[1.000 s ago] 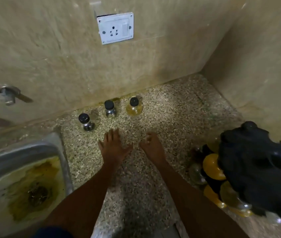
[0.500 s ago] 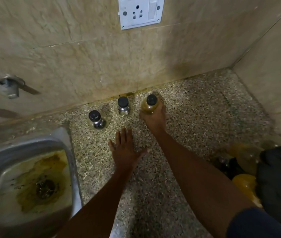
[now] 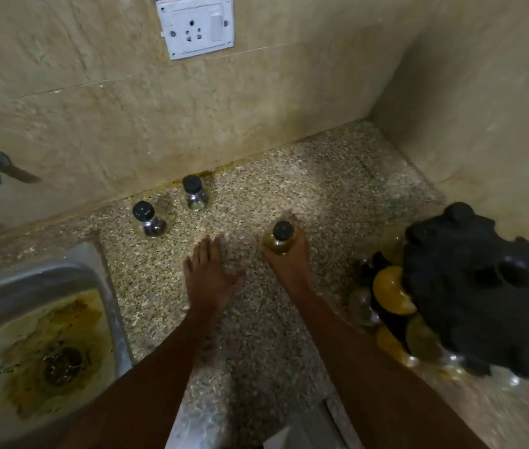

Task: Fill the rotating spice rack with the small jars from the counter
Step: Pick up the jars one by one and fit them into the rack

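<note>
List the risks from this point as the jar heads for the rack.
1. The right hand grips the yellow jar from below and behind; a loose hold could drop it on the stone counter.
2. The rack is packed with jars on its near side, so pushing this one in may knock a neighbour out.
3. Two dark-capped jars stand near the sink; a careless reach by the left hand might tip one in.

spice rack (image 3: 476,286) blurred, cut by right edge, its lower jars (image 3: 392,291) half hidden, sink (image 3: 33,280) cropped left
</note>
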